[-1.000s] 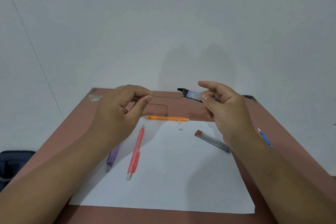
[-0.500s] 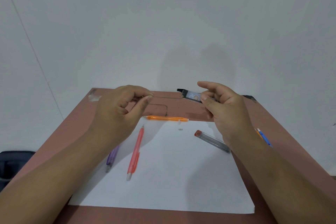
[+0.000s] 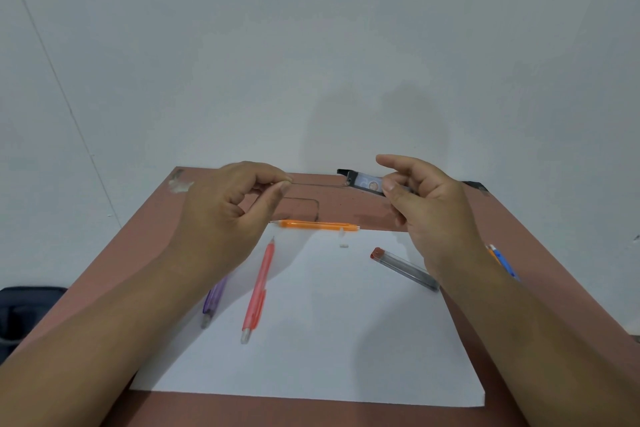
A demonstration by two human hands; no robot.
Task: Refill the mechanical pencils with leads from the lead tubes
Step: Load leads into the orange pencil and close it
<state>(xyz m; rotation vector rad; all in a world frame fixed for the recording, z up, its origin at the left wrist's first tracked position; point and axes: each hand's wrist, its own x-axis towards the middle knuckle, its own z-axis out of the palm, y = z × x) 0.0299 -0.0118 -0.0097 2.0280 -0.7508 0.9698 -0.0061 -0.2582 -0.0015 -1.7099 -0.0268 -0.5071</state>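
Right hand: raised above the far edge of the white sheet, fingers pinching a flat lead case.
Left hand: level with the case, thumb and forefinger pinching a thin lead running to its open end.
Lead tube: on the sheet's right side.
Orange pencil: along the sheet's far edge.
Pink pencil: on the sheet's left part.
Purple pencil: at the sheet's left edge.

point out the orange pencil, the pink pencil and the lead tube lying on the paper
orange pencil (image 3: 317,225), head view, mid barrel
pink pencil (image 3: 258,291), head view, mid barrel
lead tube (image 3: 405,269), head view, clear body
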